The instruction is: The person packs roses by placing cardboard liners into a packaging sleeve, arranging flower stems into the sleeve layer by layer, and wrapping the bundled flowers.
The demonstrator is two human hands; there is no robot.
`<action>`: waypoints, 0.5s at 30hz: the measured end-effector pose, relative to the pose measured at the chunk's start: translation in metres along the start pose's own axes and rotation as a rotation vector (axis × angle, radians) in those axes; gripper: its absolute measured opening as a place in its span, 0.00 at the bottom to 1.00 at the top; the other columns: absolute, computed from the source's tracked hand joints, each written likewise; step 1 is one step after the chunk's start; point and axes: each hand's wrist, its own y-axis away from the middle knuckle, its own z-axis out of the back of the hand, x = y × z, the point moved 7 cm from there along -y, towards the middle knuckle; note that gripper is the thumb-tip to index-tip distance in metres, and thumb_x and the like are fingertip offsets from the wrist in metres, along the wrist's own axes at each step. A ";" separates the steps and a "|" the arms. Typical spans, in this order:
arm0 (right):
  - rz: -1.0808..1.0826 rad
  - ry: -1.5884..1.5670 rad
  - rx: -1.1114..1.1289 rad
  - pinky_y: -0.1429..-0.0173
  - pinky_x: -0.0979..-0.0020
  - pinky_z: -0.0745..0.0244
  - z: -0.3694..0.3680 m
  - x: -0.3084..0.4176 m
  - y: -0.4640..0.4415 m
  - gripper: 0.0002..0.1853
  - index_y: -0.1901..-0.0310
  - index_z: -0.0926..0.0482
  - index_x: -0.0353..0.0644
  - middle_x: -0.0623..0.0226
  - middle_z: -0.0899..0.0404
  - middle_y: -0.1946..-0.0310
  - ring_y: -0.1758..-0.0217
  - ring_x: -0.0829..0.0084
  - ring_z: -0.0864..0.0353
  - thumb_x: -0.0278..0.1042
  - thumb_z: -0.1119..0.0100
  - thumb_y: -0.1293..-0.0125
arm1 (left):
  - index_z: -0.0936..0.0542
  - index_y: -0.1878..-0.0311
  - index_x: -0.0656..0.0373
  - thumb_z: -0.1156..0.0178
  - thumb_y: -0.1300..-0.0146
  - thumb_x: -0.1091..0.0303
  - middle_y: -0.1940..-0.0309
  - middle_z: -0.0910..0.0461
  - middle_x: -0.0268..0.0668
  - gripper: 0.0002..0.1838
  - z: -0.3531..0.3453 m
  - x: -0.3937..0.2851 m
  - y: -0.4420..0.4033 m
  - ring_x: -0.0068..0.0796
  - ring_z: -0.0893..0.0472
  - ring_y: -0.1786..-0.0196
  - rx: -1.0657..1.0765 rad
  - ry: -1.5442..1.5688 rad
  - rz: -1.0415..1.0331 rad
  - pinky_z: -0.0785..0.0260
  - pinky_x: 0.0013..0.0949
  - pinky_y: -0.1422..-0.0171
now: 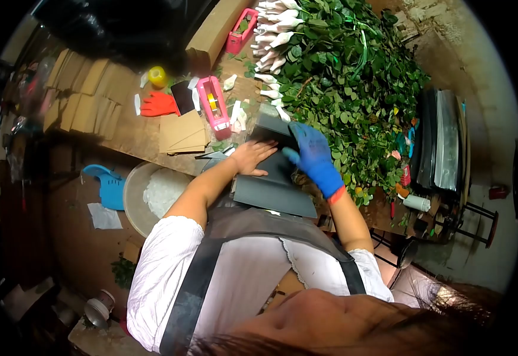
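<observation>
In the head view my bare left hand point(255, 158) lies flat, fingers stretched, on a dark grey sheet point(275, 170) at the table's front edge. My right hand point(312, 153), in a blue knitted glove with an orange cuff, is at the sheet's right side. Its fingers and thumb are closed about the edge of a raised dark flap, though the exact grip is partly hidden. A second dark panel point(274, 197) of the sheet lies nearest my apron. Scissors point(218, 153) rest just left of my left hand, partly covered.
Leafy stems point(354, 101) with white-wrapped flower heads point(277, 38) pile up at the right. A pink tape dispenser point(213, 107), cardboard pieces point(183, 132) and a red glove point(159, 104) lie at left. Below stand a round tub point(133, 196) and a blue plastic piece point(109, 188). Dark sheets point(446, 139) stand far right.
</observation>
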 end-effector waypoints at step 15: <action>-0.341 -0.492 0.513 0.42 0.61 0.23 -0.066 0.030 0.107 0.29 0.43 0.20 0.49 0.56 0.16 0.50 0.48 0.54 0.17 0.50 0.29 0.47 | 0.43 0.22 0.60 0.47 0.38 0.32 0.20 0.46 0.42 0.50 -0.008 0.001 0.004 0.36 0.48 0.19 -0.041 0.006 0.004 0.58 0.44 0.18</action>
